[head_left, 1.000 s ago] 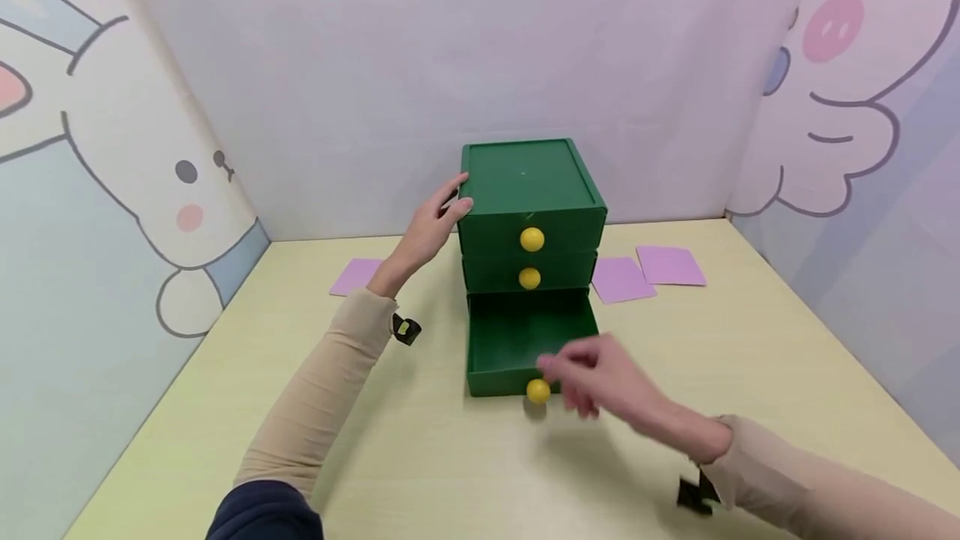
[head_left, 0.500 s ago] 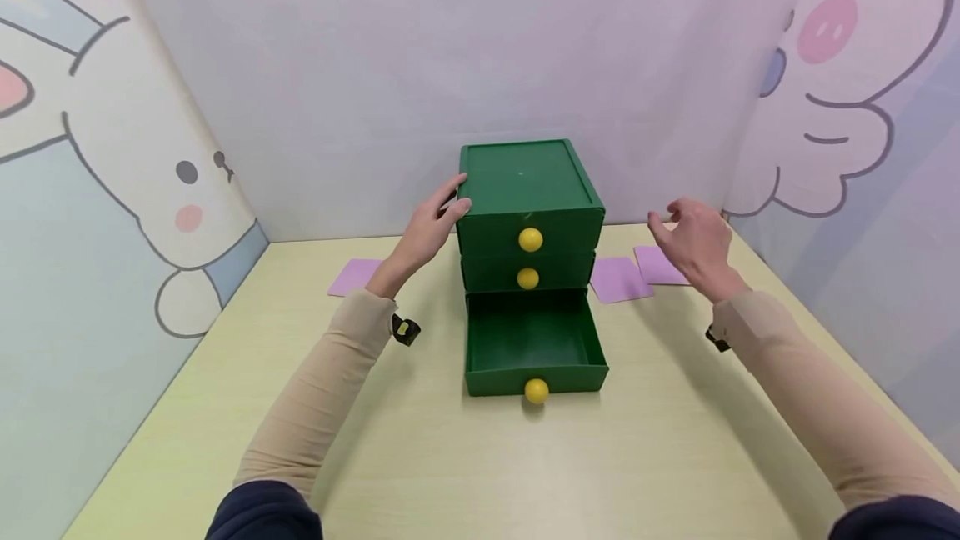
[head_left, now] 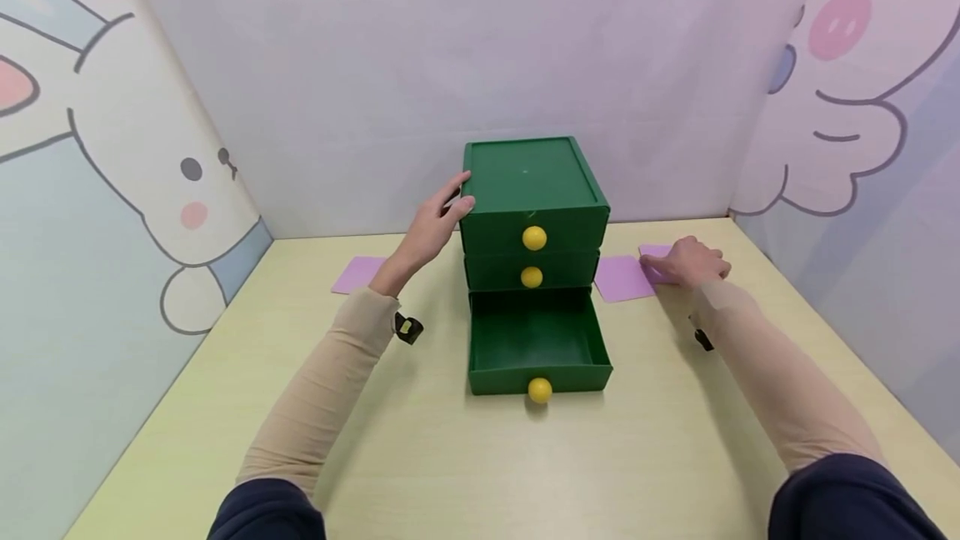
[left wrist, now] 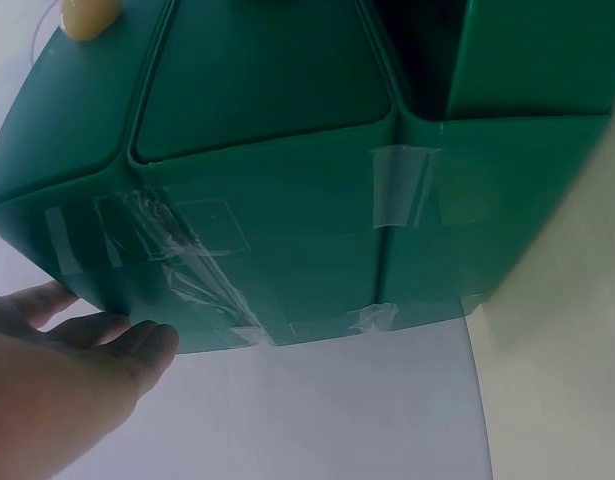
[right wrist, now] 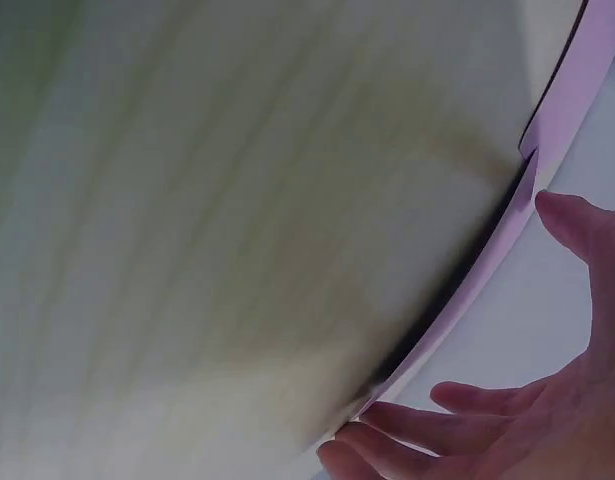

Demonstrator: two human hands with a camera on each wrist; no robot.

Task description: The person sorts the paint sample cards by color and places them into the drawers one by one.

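A green three-drawer box (head_left: 532, 177) with yellow round knobs stands on the table, its bottom drawer (head_left: 540, 332) pulled out and bare inside. My left hand (head_left: 435, 227) rests against the box's upper left side, fingers on the side and thumb at the top front corner; the left wrist view shows these fingers (left wrist: 137, 345) by the taped side wall. At the right, my right hand (head_left: 690, 261) spans a purple square of paper (head_left: 654, 252), partly hiding it. In the right wrist view, thumb and fingertips are at the edges of this paper (right wrist: 467, 285), with a dark gap beneath it.
Another purple square (head_left: 624, 279) lies between the right hand and the box. One more purple square (head_left: 356, 275) lies left of the box, partly behind the left wrist. Cartoon-printed wall sheets (head_left: 480, 65) enclose the table (head_left: 420, 448).
My right hand has moved from beside the open bottom drawer, back and to the right, then down onto the far right purple paper. The left hand has stayed on the box.
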